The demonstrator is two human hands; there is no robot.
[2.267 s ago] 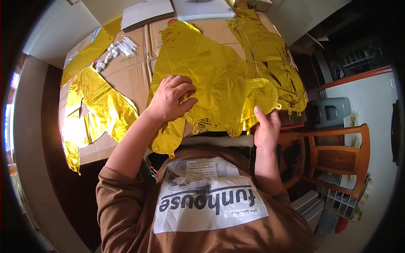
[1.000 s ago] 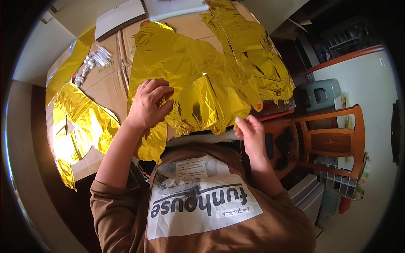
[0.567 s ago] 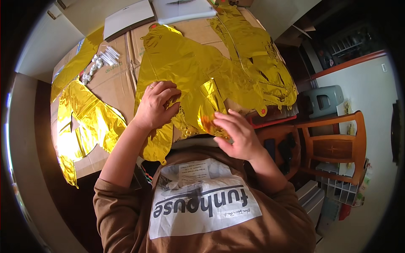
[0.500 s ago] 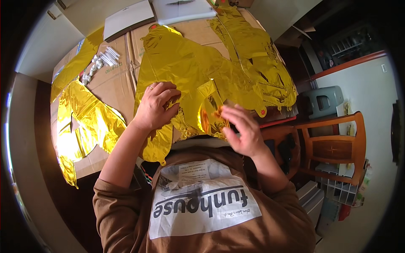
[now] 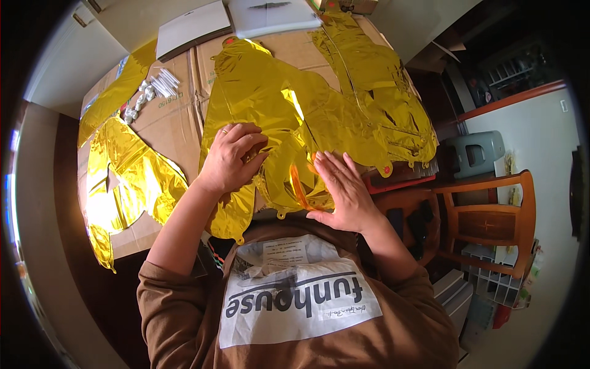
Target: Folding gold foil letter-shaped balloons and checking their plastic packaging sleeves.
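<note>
A large, flat gold foil balloon point(image 5: 258, 92) lies spread over the cardboard in front of me, its near edge hanging towards my body. My left hand point(image 5: 233, 157) rests on its left part, fingers curled down and closed on the foil; the fingertips are partly hidden. Flat on the near right part of the same foil lies my right hand point(image 5: 343, 189), open, with fingers stretched and thumb out to the side. Between the hands the foil is creased and shiny, with orange reflections beside the right fingers.
More gold foil pieces lie at the left point(image 5: 126, 172) and far right point(image 5: 393, 98) of the cardboard point(image 5: 175, 126). White sticks point(image 5: 165, 83) sit at the back left, near a white box point(image 5: 193, 29) and a clear plastic packet point(image 5: 270, 17). A wooden chair point(image 5: 485, 221) stands at right.
My right hand has come down flat onto the foil, and the raised flap beside it now lies lower. The left hand stays on the foil almost unmoved.
</note>
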